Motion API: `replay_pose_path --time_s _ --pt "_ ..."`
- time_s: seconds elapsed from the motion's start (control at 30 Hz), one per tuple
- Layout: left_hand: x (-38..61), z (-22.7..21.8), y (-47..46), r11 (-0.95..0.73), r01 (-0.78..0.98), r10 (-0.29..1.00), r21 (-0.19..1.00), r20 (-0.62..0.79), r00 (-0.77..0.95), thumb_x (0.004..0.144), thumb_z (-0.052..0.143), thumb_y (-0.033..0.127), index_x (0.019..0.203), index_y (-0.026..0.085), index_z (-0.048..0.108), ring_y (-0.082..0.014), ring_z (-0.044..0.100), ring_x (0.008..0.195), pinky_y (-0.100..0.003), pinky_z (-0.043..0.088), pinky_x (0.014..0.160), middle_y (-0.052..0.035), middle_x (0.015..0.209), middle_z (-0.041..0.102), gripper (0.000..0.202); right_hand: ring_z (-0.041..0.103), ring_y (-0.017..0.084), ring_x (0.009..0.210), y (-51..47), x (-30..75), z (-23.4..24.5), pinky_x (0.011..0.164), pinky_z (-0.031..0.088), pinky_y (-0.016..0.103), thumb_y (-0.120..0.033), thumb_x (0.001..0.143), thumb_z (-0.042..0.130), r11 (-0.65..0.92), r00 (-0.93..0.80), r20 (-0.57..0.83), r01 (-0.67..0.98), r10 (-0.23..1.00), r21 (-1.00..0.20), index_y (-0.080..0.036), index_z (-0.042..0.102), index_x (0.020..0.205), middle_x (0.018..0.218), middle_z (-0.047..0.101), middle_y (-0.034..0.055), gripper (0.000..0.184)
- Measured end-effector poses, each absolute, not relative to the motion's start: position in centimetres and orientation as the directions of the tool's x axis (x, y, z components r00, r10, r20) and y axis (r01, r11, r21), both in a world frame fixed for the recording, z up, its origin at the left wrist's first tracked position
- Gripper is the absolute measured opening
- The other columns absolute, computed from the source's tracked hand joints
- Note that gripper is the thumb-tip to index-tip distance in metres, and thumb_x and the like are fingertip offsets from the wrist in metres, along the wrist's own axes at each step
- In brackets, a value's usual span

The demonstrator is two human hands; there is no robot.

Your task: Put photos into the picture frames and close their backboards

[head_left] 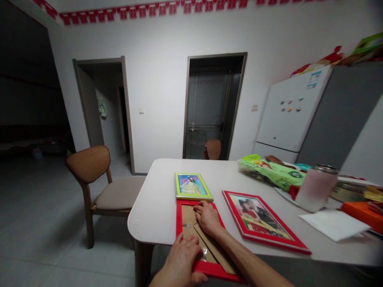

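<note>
A red picture frame [178, 221] lies face down at the table's near edge, its brown backing board [188, 215] upward. A stand flap runs along the board, and small metal clips [204, 254] show on it. My left hand [184, 255] grips the frame's near left part, fingers over the side and backing, thumb at the near edge. Bent over the far end of the backing, my right hand [208, 218] has its fingertips closed at a small shiny metal piece, mostly hidden. Just beyond is a yellow-green picture frame [193, 186], face up.
Another red picture frame [263, 221] lies face up to the right. Farther right are a pinkish jar [317, 189], green packaging [272, 171], a white sheet [335, 223] and an orange box [363, 217]. A wooden chair [89, 163] stands left of the table [149, 199].
</note>
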State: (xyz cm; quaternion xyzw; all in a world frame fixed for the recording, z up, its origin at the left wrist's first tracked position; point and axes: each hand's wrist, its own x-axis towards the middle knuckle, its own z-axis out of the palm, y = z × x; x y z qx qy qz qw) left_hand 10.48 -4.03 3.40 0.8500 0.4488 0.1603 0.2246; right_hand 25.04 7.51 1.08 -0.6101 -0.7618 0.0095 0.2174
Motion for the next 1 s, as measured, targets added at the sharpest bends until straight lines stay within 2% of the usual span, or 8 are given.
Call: replay_pose_path --time_s 0.17,0.3,0.4,0.53,0.67,0.8,0.9,1.0 --pt "10.5 3.4 -3.9 -0.494 0.682 0.837 0.539 0.084 0.54 0.054 0.073 0.032 0.1 0.022 0.053 -0.0216 0.036 0.115 -0.04 0.016 0.1 -0.006 0.124 0.044 0.051 0.048 0.018 0.091 6.5 24.7 1.6 0.078 0.033 0.028 -0.032 0.074 0.043 0.294 -0.186 0.313 0.891 0.931 -0.346 -0.022 0.058 0.101 0.103 0.055 0.0066 0.032" --pt "10.8 3.2 -3.9 -0.503 0.682 0.846 0.532 0.142 0.513 0.05 0.076 0.03 0.092 0.022 0.055 -0.021 0.041 0.11 -0.038 0.02 0.099 -0.0031 0.113 0.053 0.047 0.047 0.02 0.093 5.1 23.6 2.3 0.079 0.032 0.029 -0.042 0.068 0.05 0.383 -0.283 0.286 0.833 0.915 -0.399 -0.023 0.065 0.082 0.104 0.055 0.0047 0.028" --pt "10.8 2.9 -3.9 -0.509 0.676 0.849 0.533 0.181 0.496 0.049 0.076 0.029 0.086 0.021 0.056 -0.0197 0.045 0.105 -0.036 0.022 0.098 -0.0012 0.106 0.056 0.044 0.048 0.018 0.088 4.8 22.9 2.6 0.075 0.033 0.028 -0.038 0.069 0.05 0.386 -0.283 0.292 0.829 0.914 -0.404 -0.021 0.064 0.075 0.093 0.058 0.0051 0.023" --pt "10.8 2.5 -3.8 -0.485 0.675 0.861 0.555 0.17 0.479 0.048 0.076 0.029 0.088 0.02 0.056 -0.0209 0.044 0.107 -0.038 0.021 0.098 -0.0033 0.114 0.052 0.046 0.049 0.018 0.084 5.1 22.7 2.6 0.074 0.034 0.03 -0.029 0.069 0.05 0.366 -0.257 0.303 0.843 0.918 -0.394 -0.019 0.063 0.073 0.086 0.059 0.0056 0.017" --pt "10.8 2.0 -3.7 -0.463 0.675 0.874 0.575 0.17 0.454 0.045 0.077 0.03 0.086 0.019 0.056 -0.0216 0.046 0.104 -0.04 0.021 0.098 -0.0037 0.11 0.054 0.048 0.048 0.018 0.095 4.3 24.2 2.9 0.083 0.034 0.031 -0.026 0.068 0.051 0.45 -0.359 0.272 0.734 0.893 -0.509 -0.019 0.063 0.08 0.096 0.057 0.0065 0.019" --pt "10.7 1.2 -3.6 -0.475 0.667 0.874 0.574 0.216 0.436 0.044 0.077 0.033 0.079 0.019 0.055 -0.0191 0.047 0.102 -0.039 0.018 0.099 -0.0017 0.106 0.056 0.044 0.045 0.017 0.104 1.6 27.0 3.9 0.09 0.032 0.03 -0.018 0.062 0.052 0.47 -0.505 0.143 0.612 0.851 -0.635 -0.02 0.063 0.083 0.111 0.05 0.0066 0.024" --pt "10.7 0.7 -3.6 -0.486 0.666 0.87 0.566 0.243 0.429 0.044 0.077 0.034 0.078 0.019 0.054 -0.019 0.046 0.103 -0.039 0.017 0.099 -0.0021 0.109 0.054 0.045 0.039 0.017 0.112 -0.1 28.4 4.5 0.094 0.029 0.031 -0.014 0.058 0.052 0.467 -0.574 0.056 0.601 0.817 -0.649 -0.024 0.063 0.084 0.119 0.043 0.0047 0.03" --pt "10.7 0.5 -3.6 -0.485 0.676 0.872 0.555 0.247 0.424 0.044 0.077 0.034 0.078 0.019 0.054 -0.0199 0.046 0.103 -0.04 0.018 0.099 -0.0019 0.108 0.054 0.043 0.036 0.019 0.114 -0.8 28.4 4.6 0.095 0.027 0.033 -0.016 0.058 0.056 0.491 -0.59 0.064 0.602 0.805 -0.63 -0.023 0.065 0.078 0.12 0.043 0.0046 0.023"
